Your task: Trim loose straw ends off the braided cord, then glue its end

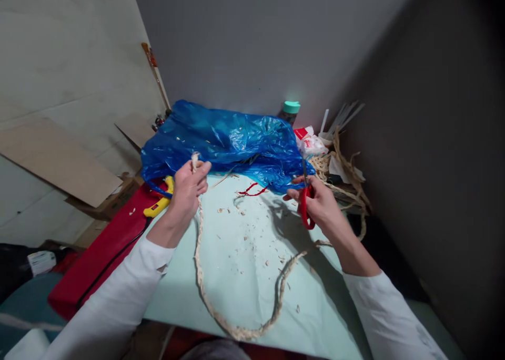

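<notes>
Reaching fwd over the pale green surface, both forearms angle inward, white sleeves back from the wrists, w/ the 2 hands raised well apart. L hand has its fingers curled & thumb pressed in, pinching 1 pale braided rope near its tip, which sticks up above the fist. R hand is wrapped round 1 pr of red-handled scissors, some fingers partly extended, blades pointing up & away (can't tell if they're parted). Rope drops from L hand, loops along the near part of the surface, then passes by the R forearm toward the fibre pile at far R. Also: 1 blue plastic bag at the back, 1 red cord just in front of it, 1 yellow-handled tool at L, 1 green-lidded jar behind; scraps, too many to count, lie betw. the hands.
</notes>
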Demonstrator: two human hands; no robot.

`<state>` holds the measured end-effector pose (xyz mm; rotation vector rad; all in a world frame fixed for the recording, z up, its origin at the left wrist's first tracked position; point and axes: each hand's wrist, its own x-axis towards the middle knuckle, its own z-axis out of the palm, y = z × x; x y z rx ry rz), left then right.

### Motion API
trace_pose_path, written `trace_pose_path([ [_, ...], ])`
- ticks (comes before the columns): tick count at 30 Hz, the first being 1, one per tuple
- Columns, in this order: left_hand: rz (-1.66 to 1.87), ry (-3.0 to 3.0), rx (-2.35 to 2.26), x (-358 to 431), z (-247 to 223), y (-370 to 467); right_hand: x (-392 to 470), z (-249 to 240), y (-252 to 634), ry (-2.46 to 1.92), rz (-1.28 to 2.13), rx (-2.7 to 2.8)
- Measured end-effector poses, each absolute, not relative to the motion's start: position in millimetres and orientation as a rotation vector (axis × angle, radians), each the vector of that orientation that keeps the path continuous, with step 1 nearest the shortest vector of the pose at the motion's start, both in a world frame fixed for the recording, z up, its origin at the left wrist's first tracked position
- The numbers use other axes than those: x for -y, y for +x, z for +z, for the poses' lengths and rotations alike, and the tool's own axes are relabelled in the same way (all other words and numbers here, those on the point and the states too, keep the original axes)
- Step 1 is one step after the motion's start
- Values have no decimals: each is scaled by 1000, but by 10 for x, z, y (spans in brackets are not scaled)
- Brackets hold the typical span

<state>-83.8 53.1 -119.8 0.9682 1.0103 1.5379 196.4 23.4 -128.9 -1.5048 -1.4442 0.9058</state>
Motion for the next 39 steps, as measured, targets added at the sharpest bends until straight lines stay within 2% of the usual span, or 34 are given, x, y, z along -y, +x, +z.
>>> trace_pose_path([
  [7, 1002, 1074, -922, -303, -1349, -462, -65, -1326, 1603, -1586, 633, 1954],
  [13, 957, 1100, -936, -164, -1461, -277, 100, -1312, 1215, -1537, 479, 2254],
  [20, 1130, 1019, -978, -174, -1374, -308, 195, -1230, 1096, -1557, 231, 2375],
  [26, 1410, 852, -998, -336, -1239, -552, 422, -1092, 1405, -1354, 32, 2312],
  [28, 1509, 773, -989, -418, -1111, -711, 572, -1088, 1647, -1321, -64, 2159],
  [32, 1684, 627, -952, -576, -741, -1005, 940, -1197, 2083, -1369, -13, 2075],
  [36, 1820, 592, -873, -705, -343, -1185, 1070, -1459, 2296, -1385, 163, 2176],
  [39, 1928, 644, -789, -783, -56, -1282, 942, -1700, 2328, -1539, 135, 2249],
])
